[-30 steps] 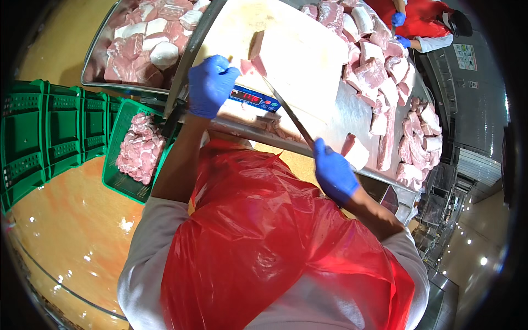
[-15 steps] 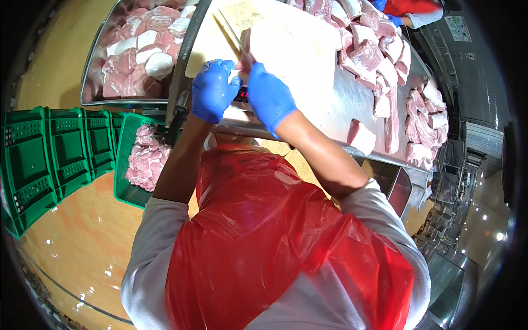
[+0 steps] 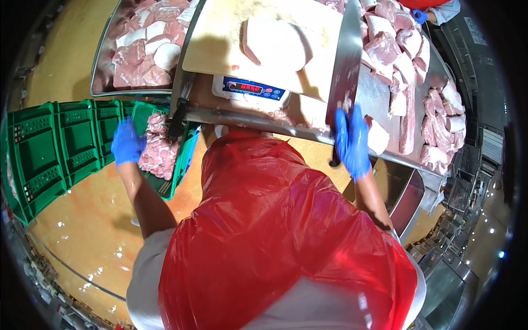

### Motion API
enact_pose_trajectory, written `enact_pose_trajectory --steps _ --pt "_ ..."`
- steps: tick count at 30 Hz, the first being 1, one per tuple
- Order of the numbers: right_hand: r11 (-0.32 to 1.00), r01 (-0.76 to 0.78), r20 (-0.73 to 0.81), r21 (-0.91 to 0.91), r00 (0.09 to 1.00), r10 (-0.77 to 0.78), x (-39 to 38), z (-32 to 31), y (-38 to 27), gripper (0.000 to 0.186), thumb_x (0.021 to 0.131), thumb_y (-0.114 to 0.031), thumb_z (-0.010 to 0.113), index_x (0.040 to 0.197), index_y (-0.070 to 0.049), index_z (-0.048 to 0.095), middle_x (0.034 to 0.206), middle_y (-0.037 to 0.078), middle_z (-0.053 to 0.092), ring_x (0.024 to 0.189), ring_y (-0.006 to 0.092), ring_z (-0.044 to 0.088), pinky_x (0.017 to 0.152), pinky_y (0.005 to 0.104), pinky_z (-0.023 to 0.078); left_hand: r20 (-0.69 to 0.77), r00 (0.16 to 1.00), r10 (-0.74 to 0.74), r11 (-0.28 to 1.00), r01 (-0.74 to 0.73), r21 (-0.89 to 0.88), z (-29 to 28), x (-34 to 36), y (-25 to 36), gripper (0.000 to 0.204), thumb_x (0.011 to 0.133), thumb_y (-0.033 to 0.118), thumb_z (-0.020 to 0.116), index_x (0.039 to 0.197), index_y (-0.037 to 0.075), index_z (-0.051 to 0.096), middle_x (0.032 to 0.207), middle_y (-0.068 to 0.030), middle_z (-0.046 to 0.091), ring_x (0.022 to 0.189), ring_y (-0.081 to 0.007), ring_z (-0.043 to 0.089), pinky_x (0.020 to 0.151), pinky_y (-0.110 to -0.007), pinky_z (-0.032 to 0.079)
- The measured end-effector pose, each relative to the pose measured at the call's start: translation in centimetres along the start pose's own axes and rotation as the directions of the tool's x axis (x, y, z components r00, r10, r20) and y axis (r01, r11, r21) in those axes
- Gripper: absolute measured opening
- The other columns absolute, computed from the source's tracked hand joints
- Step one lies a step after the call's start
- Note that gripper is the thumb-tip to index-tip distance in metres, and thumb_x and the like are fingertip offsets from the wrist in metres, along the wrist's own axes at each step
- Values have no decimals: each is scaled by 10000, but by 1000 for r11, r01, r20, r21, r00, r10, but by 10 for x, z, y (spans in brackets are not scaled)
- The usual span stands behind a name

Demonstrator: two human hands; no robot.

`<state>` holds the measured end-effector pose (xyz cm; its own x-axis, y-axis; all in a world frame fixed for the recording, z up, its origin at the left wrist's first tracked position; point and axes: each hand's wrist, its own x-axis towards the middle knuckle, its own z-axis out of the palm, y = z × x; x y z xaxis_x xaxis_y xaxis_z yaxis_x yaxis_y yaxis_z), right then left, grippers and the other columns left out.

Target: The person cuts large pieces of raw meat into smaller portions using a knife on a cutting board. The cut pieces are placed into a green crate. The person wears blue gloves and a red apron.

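A: What's the room like?
B: Steel bench, shiny tan floor. 1 meat slab sits on the pale cutting board, scale on the near side. More cuts heaped to the right.
A: Hands?
B: Right hand is wrapped round the knife, blade by the board's right edge. Left hand is at the green basket of trimmings, can't tell if it's gripping anything.

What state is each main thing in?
Knife: held, pointing up the picture
Right hand: gloved, holding knife
Green crate: holding meat trimmings
Left hand: near crate, blurred
Scale: on, display lit
Meat slab: resting on cutting board
Metal tray: holding meat pieces
Red apron: worn
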<state>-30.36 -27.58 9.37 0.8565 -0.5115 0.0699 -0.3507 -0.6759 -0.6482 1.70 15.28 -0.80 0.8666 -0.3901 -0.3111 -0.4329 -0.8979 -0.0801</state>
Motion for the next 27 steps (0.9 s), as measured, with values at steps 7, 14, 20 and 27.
enact_pose_trajectory --steps 7,14,20,27 --pt "518 -92 -11 851 981 192 106 53 -18 146 1046 -136 494 1129 -21 530 816 91 645 569 133 580 525 266 476 -821 -107 561 311 -892 328 -131 148 213 265 979 107 596 1222 26 660 1256 -149 653 1167 -305 618 965 -384 513" --pt "649 86 -151 756 988 45 156 67 -1 179 1046 -177 512 1072 0 520 784 88 640 579 139 605 536 293 497 -607 331 723 509 -849 143 -97 141 247 248 987 123 538 1188 12 630 1226 -161 655 1105 -313 646 985 -363 501" --pt "869 176 -208 462 974 -87 147 23 -5 226 1049 -226 525 1053 0 523 708 149 633 627 174 654 580 361 514 -590 796 135 405 -587 -701 -68 23 231 376 846 102 735 1205 35 645 1131 -135 678 997 -287 679 844 -370 558" --pt "912 407 -85 54 912 -402 66 92 -32 177 982 -81 569 1133 -13 505 888 278 600 717 493 613 600 533 498 -762 646 53 530 -665 -527 -62 27 265 236 784 72 742 1015 82 698 1001 -114 698 907 -282 689 777 -363 557"
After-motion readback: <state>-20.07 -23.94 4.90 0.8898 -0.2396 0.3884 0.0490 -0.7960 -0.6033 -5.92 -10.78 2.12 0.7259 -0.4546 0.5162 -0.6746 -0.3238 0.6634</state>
